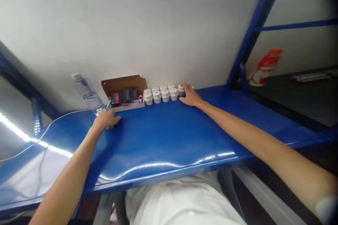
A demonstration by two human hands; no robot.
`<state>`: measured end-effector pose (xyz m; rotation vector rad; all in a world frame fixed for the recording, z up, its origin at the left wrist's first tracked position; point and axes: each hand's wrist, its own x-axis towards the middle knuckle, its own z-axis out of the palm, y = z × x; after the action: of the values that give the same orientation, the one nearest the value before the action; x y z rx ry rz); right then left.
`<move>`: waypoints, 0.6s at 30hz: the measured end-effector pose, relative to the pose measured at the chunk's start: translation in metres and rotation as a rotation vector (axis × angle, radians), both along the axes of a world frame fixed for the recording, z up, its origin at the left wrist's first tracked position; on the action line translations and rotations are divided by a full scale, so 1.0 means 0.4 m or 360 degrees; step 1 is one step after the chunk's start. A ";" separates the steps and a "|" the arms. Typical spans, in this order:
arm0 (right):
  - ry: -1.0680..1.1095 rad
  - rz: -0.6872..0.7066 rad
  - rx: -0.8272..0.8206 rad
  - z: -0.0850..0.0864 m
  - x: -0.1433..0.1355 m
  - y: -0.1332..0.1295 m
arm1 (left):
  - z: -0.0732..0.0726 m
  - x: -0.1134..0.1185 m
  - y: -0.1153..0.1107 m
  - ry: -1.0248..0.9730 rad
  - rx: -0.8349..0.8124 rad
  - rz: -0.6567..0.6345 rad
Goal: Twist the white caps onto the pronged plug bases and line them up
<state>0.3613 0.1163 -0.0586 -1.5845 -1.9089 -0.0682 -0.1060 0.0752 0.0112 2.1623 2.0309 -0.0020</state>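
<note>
The white round containers [165, 95] stand upright near the back of the blue surface [148, 137], grouped in two rows whose long axis runs left to right along the wall [169, 35]. Each has a dark spot in the middle of its top, and its own axis points straight up.

The right hand [192, 96] is much the nearer of the two to this group. It comes in from the person's right and meets the right end of the rows, so the containers lie to its left. Its thumb stands apart from the bent fingers, leaving the hand partly open around the end container [181, 89]; whether it grips this container or only rests against it cannot be told, as the fingers hide the far side.

The left hand [105, 119] is well apart from the rows, with the open cardboard box [124, 83] lying between it and them, towards the back. Its thumb points right, while its other fingers are mostly hidden, so how far it is closed and what it may hold cannot be told. Just beyond it is the lower end of a clear plastic bottle [91, 99], whose long axis slants up and to the left.
</note>
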 end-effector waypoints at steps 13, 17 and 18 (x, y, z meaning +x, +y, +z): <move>-0.0268 -0.0027 -0.0153 0.097 -0.094 -0.105 | 0.000 0.097 -0.060 0.0060 0.0289 -0.0257; -0.0289 0.0096 -0.0230 0.115 -0.184 -0.149 | -0.011 0.153 -0.088 -0.0118 0.0335 -0.0584; -0.0287 0.0164 -0.0250 0.118 -0.208 -0.162 | -0.013 0.168 -0.098 -0.0179 0.0342 -0.0671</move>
<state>0.2779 0.0514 -0.0116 -1.6258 -2.1792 -0.0179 -0.0389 0.0361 0.0061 2.6157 1.5435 0.2878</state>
